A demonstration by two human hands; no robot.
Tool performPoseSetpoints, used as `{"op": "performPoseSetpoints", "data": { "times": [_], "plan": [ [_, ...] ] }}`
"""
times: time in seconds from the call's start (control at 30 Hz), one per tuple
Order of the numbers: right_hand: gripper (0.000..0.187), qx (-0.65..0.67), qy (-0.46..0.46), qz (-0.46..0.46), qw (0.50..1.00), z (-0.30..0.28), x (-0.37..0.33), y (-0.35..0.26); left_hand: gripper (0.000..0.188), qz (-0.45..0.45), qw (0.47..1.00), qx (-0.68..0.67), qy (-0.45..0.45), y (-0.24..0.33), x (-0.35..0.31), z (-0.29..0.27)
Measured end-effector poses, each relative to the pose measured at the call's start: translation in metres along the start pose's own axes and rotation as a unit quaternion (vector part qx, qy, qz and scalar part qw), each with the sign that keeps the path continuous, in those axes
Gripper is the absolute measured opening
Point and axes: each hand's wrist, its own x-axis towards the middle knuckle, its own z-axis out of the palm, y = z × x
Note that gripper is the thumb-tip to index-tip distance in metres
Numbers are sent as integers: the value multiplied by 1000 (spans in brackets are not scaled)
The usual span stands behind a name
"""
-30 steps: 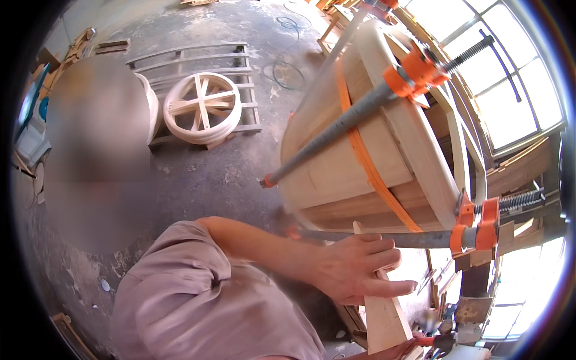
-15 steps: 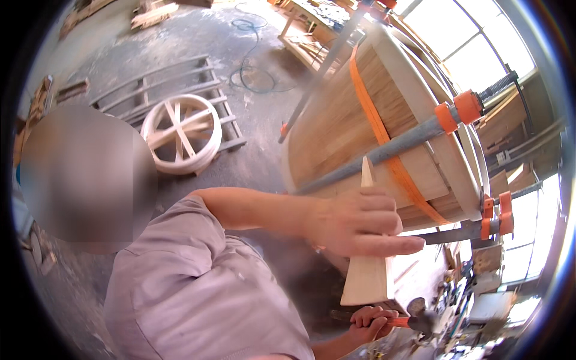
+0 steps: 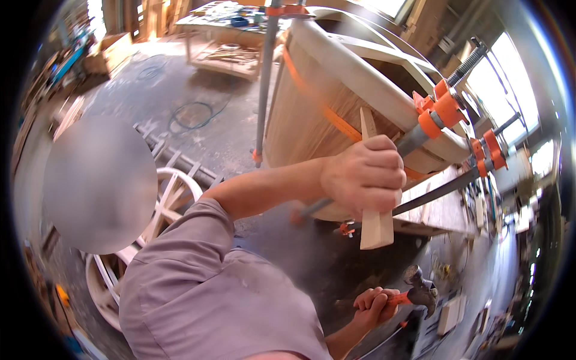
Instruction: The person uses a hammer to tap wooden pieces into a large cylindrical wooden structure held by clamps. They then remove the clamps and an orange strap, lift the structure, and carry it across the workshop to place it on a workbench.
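Note:
My left hand (image 3: 366, 177) is closed around a pale wooden wedge (image 3: 377, 231). The wedge's thin end points up toward a large wooden tub (image 3: 288, 120) and overlaps its side in view; I cannot tell if they touch. Lower down, my right hand (image 3: 373, 306) grips a claw hammer (image 3: 422, 291) by its orange handle, head pointing right. An orange strap (image 3: 342, 125) runs round the tub's planked side. A pipe clamp with orange jaws (image 3: 444, 111) lies across the tub, partly behind my left hand.
Another orange-jawed clamp (image 3: 489, 153) extends at the right, and an upright pipe (image 3: 267, 90) stands by the tub's left side. A cluttered workbench (image 3: 207, 25) is at the back. A round wooden frame (image 3: 168, 207) lies at left. A green hose (image 3: 195, 117) coils on the floor.
My view has swung, so the tub and floor objects sit differently. My left thumb, stretched out before, is now tucked in around the wedge. The hammer shows more plainly, still in my right hand.

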Motion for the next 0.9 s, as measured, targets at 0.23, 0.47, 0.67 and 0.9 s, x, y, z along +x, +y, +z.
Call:
{"op": "performPoseSetpoints", "data": {
  "times": [0.23,0.47,0.67,0.9],
  "plan": [
    [3,-137,196,-146,960,152,-37,30,15,91,979,-158,90,-33,-3,-18],
    [4,-326,249,-439,799,251,-49,45,27,56,952,-264,144,-43,3,-31],
    [13,-395,258,-389,792,260,-62,60,27,67,947,-278,147,-48,4,-34],
    [17,-472,265,-314,780,276,-71,76,21,47,947,-270,165,-55,-5,-53]
  ]
}}
